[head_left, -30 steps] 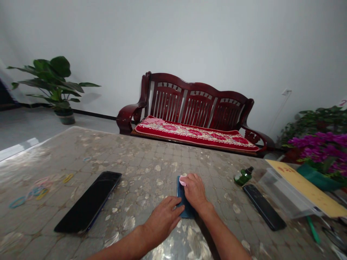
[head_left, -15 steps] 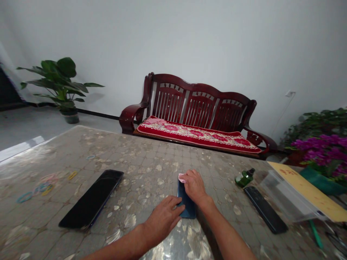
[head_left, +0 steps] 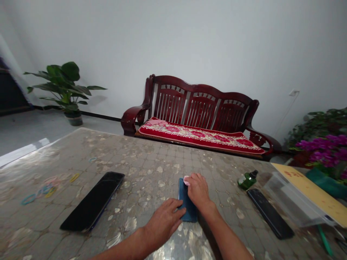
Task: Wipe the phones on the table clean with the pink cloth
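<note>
A blue phone (head_left: 187,208) lies flat on the table in front of me, its long side pointing away. My right hand (head_left: 198,189) is closed on a small pink cloth (head_left: 186,180), which touches the phone near its far end. Part of the cloth is hidden under the fingers. My left hand (head_left: 166,218) rests at the phone's near left edge, fingers stretched out and the tips lying on its surface. To the left lies a large black tablet or phone (head_left: 93,202). Another dark phone (head_left: 269,213) lies to the right, beside a green bottle (head_left: 247,180).
A clear plastic box (head_left: 291,202) with a yellow board (head_left: 309,189) on top stands at the right, near purple flowers (head_left: 328,151). Colourful hair ties (head_left: 48,189) lie at the left of the patterned tablecloth (head_left: 141,166). Beyond the table stands a wooden bench (head_left: 200,104).
My right hand with the cloth has shifted slightly rightward across the far end of the phone. My left hand stays at its near edge. The whole view has moved a little.
</note>
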Available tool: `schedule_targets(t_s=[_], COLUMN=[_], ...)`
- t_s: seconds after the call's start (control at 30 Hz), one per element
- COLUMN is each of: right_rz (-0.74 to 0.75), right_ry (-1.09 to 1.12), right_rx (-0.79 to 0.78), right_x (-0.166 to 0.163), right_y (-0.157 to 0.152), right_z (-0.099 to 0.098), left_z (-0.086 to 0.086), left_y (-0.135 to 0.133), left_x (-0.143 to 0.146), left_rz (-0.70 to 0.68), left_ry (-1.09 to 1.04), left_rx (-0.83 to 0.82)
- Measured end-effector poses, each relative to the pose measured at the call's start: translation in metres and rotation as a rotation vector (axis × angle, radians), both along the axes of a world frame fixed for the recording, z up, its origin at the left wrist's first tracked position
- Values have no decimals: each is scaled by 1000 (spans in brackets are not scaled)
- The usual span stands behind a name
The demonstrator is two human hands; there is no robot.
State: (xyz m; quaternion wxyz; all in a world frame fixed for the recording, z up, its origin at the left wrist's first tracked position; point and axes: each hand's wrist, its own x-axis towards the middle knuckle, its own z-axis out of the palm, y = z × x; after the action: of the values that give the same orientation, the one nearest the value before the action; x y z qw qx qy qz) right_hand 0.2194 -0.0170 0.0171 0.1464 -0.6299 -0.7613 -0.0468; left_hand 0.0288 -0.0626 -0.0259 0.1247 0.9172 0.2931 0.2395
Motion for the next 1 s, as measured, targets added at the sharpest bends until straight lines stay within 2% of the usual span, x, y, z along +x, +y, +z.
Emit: schedule_targets(t_s=[0.13, 0.3, 0.5, 0.67, 0.87, 1.0], right_rz=[24, 179, 111, 194, 63, 148], right_ry=[0, 54, 87, 138, 124, 123], right_rx=[-2, -19, -23, -65, -58, -67], right_x=[-6, 2, 10, 19, 35, 35], right_y=[6, 0, -6, -14, -2, -7], right_z=[0, -3, -4, -6, -6, -3], left_z=[0, 1, -1, 1, 0, -4], left_y=[1, 1, 2, 1, 2, 2], left_x=[-1, 0, 0, -1, -1, -1], left_rz=[-10, -15, -19, -19, -23, -24], left_ry=[-8, 15, 3, -16, -33, -60], left_rx=[16, -2, -23, -10, 14, 20])
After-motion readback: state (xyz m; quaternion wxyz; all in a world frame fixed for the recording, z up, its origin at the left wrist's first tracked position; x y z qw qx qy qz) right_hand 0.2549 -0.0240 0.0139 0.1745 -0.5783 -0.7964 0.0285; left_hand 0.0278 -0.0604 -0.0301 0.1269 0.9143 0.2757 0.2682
